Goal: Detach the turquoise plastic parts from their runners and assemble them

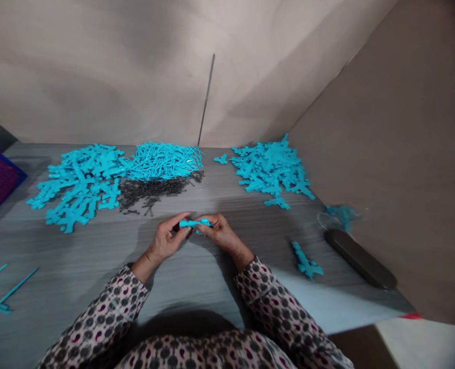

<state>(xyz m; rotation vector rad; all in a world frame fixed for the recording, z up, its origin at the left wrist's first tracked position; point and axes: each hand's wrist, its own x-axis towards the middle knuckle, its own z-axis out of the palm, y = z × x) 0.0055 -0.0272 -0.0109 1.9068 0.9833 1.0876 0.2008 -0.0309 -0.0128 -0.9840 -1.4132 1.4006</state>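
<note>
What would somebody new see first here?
Likely the bright turquoise heaps along the back of the grey table: chunky branched pieces left and right, thin sticks between. A dark heap of tiny pieces lies in front of the sticks. Nearer, the left hand and right hand hold a small turquoise piece.

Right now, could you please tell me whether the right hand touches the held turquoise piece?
Touching: the head view shows the right hand pinching the turquoise piece by one end.
</note>
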